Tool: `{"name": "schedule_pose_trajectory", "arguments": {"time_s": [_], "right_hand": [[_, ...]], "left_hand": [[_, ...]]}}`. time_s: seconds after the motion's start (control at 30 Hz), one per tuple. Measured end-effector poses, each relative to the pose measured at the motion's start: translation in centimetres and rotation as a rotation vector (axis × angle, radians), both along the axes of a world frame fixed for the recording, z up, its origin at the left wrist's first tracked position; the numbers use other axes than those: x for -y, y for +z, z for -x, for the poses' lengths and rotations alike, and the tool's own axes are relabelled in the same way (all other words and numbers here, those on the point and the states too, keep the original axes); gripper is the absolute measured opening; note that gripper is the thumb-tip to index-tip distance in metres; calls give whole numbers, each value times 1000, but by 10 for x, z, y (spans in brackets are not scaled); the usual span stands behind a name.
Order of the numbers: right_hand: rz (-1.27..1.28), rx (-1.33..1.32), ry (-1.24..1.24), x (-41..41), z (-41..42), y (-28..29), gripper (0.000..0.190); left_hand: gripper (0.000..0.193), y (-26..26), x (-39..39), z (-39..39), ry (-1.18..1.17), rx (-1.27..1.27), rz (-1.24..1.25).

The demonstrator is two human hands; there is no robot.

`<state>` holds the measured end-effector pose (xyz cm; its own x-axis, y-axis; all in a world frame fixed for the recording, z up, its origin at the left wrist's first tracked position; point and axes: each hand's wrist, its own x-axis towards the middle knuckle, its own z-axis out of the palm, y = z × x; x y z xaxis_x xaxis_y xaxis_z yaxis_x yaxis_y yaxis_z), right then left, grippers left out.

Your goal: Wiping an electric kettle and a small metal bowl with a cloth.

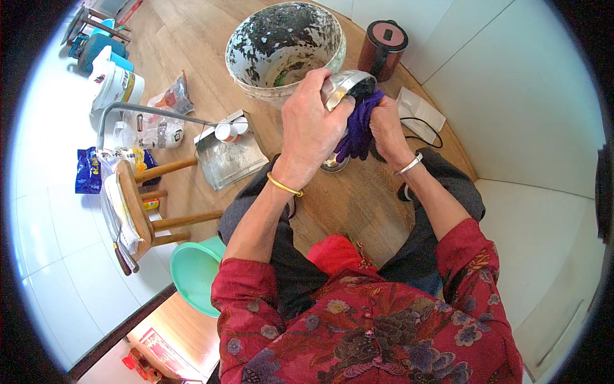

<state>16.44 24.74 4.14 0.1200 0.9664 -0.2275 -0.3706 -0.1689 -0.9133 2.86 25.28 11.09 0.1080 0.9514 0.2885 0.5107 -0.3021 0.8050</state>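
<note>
My left hand (314, 125) grips a small round metal container (350, 86), tilted so that its dark inside faces right. My right hand (387, 125) holds a bunched purple cloth or glove (360, 126) against the container's right side, and part of the cloth hangs down between both hands. Just beyond my hands stands a large white bucket (288, 48), its inside stained black. Below the cloth, a round metal-rimmed object (335, 164) rests on the wooden floor, partly hidden by my left hand and the cloth.
A dark red kettle (382, 50) stands by the wall at the upper right, near a white packet (419, 115) and a black cord. To the left are a metal dustpan (232, 156) with small white containers, a wooden stool (136, 211), plastic bags (160, 127) and a green basin (192, 278).
</note>
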Motion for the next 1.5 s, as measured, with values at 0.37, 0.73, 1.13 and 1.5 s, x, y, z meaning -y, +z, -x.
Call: {"name": "schedule_pose_trajectory", "arguments": {"time_s": [0.37, 0.73, 1.13, 1.5], "right_hand": [[100, 89, 14, -1, -1, 2, 14], [63, 113, 13, 2, 0, 7, 19], [71, 124, 25, 2, 2, 4, 19], [113, 43, 50, 1, -1, -7, 21]], "left_hand": [[40, -2, 1, 1, 2, 0, 33], [38, 2, 1, 3, -4, 20, 19], [40, 1, 1, 6, -1, -9, 36], [42, -4, 4, 0, -10, -43, 16]]}}
